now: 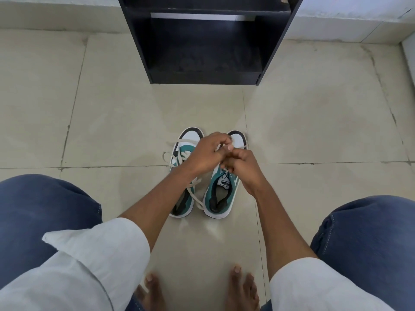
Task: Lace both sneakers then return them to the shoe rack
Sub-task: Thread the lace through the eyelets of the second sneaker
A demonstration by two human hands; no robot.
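Two teal, white and black sneakers stand side by side on the tiled floor, toes pointing away from me. The left sneaker [184, 144] has loose white lace spilling over its sides. Over the right sneaker [221, 194] both my hands meet. My left hand [206, 156] pinches the white lace [243, 145] near the toe end. My right hand [243, 169] grips the same lace just beside it, above the tongue. My fingers hide the eyelets. The black shoe rack [202, 48] stands ahead, its lower shelves bare.
I squat with blue-jeaned knees at both sides and bare feet [197, 288] below the sneakers. A pale wall runs behind the rack. Beige floor tiles with dark grout lines spread left and right.
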